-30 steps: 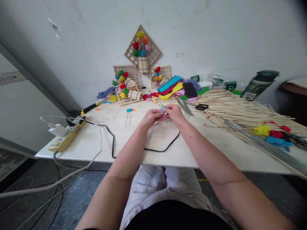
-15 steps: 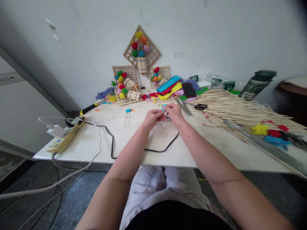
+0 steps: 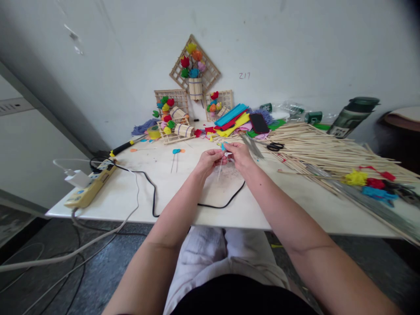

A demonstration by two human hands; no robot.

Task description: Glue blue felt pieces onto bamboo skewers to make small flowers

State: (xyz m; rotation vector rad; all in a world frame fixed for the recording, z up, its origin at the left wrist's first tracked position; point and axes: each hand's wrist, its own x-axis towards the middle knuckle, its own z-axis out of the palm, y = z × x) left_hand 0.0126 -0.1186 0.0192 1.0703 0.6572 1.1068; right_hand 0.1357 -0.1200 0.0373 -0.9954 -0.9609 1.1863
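Over the middle of the table my left hand (image 3: 211,161) and my right hand (image 3: 239,155) meet, both with fingers closed in a pinch. Between their fingertips is a small blue crepe-paper piece (image 3: 224,146) on a thin stem (image 3: 219,170) that points down toward me. A small white loop (image 3: 228,154) shows by the right fingers; its kind is unclear. To the left of my hands lie two blue paper pieces on wire stems (image 3: 176,151), with an orange bit beside them.
Bamboo sticks (image 3: 315,144) spread over the right side, with black scissors (image 3: 274,146) by them. Behind my hands are folded coloured papers (image 3: 232,120), a phone (image 3: 258,123) and flower-decorated lattices (image 3: 195,65). A power strip (image 3: 92,183) stands left; a black cable (image 3: 223,206) crosses the front.
The thin stem below my fingers now shows more clearly, slanting down. The blue piece and my fingers have shifted slightly; the table things have stayed put.
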